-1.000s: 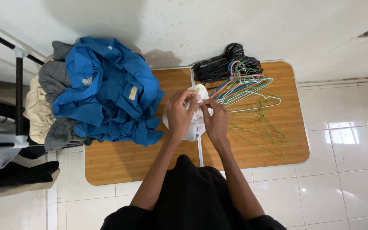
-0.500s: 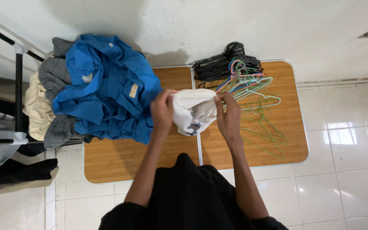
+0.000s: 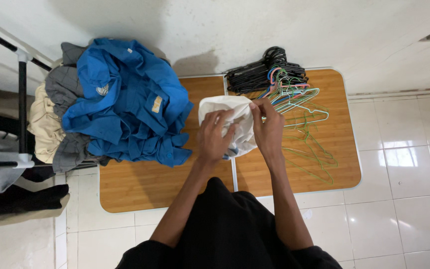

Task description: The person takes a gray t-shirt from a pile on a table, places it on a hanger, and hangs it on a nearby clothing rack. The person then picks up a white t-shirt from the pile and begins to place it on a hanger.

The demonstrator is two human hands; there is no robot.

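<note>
- Both hands meet over the middle of the wooden table (image 3: 140,189), closed on one bunched white garment (image 3: 225,108).
- Left hand (image 3: 214,137): fingers curled, not spread, pressed into the garment's near face; fingertips dig into the cloth at about 12 o'clock of the palm. Grip reads as a clamp on the fabric.
- Right hand (image 3: 268,130): fingers bent and drawn together, pinching the garment's edge at its 3 o'clock side; thumb and forefinger sit at the top of the fold. Also clamped on cloth.
- Gap between the two hands is small; only a strip of white fabric shows between them. They do not touch each other as far as visible.
- White garment: crumpled, held just above or on the table's centre seam; whether it rests on the wood cannot be told. A bit of darker trim shows at its 6 o'clock edge.
- Pile of blue shirts (image 3: 130,104): at 9 o'clock of the hands, heaped on the table's left half, just beside the left hand, not touching it.
- Grey and beige clothes (image 3: 55,119) lie under and beyond the blue pile, further toward 9 o'clock, overhanging the table edge.
- Black hangers (image 3: 260,74): stacked at 12 to 1 o'clock of the hands, at the table's far edge.
- Coloured wire hangers (image 3: 304,114): green, pink and blue, fanned out at 3 o'clock, just beside the right hand.
- Black clothes rail (image 3: 22,99) stands at far 9 o'clock, off the table.
</note>
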